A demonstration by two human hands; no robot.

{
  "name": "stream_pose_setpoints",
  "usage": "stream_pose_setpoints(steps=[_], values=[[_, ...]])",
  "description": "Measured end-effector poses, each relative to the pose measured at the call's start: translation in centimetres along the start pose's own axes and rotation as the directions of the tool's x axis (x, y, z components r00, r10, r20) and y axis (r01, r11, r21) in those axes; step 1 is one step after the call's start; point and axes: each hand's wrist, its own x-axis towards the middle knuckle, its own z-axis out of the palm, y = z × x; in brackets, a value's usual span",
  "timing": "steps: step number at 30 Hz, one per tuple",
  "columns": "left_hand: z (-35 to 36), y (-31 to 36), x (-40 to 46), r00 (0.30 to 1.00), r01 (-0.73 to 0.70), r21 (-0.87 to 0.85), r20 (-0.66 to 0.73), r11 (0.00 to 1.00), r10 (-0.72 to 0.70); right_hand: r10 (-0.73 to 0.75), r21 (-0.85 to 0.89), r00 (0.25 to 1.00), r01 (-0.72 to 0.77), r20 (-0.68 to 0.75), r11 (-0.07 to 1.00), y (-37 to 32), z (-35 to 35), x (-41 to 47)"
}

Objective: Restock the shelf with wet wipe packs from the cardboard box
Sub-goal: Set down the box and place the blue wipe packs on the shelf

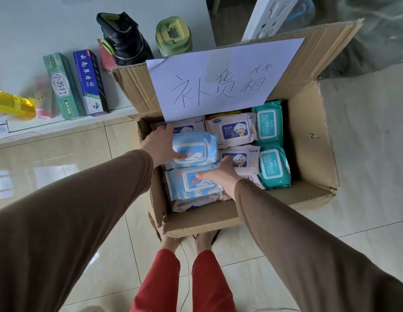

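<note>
Hands reach into the cardboard box (308,140): left hand (159,144) grips the upper blue wipe pack (196,148); right hand (220,172), fingers spread wide, rests on the lower blue pack (193,183) by the box's near-left corner.

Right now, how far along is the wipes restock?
Done: nothing visible. The shelf shows toothpaste boxes and bottles, no wipe packs.
In hand: both hands are in the cardboard box. The left hand grips the upper light-blue pack; the right hand rests on the lower light-blue pack.
Left: the box looks full, with white baby wipes and teal packs untouched.
</note>
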Motion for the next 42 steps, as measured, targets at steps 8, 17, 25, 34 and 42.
stream_pose_setpoints(steps=[8, 17, 25, 34, 42], values=[[0.0, -0.3, 0.1, 0.997, -0.003, -0.004, 0.073, 1.000, 0.003, 0.050, 0.008, 0.996, -0.050, 0.079, 0.999, 0.6, -0.1, -0.1], [0.3, 0.1, -1.2, 0.994, 0.014, -0.155, 0.113, 0.988, 0.004, -0.024, 0.264, 0.985, -0.022, 0.169, 0.964, 1.5, 1.9, -2.1], [-1.8, 2.0, -4.1, 0.997, 0.071, -0.295, 0.010, 0.953, -0.072, -0.096, 0.186, 0.961, 0.048, 0.258, 0.981, 0.7, 1.0, -5.9], [-13.5, -1.2, -16.4, 0.985, 0.059, -0.446, -0.120, 0.893, -0.125, -0.228, 0.058, 0.933, 0.221, 0.279, 0.974, -5.5, -7.9, -21.5], [-25.6, -10.0, -35.5, 0.928, 0.058, -0.555, -0.277, 0.830, -0.250, -0.459, 0.035, 0.822, 0.476, 0.338, 0.879, -17.8, -6.1, -39.6]])
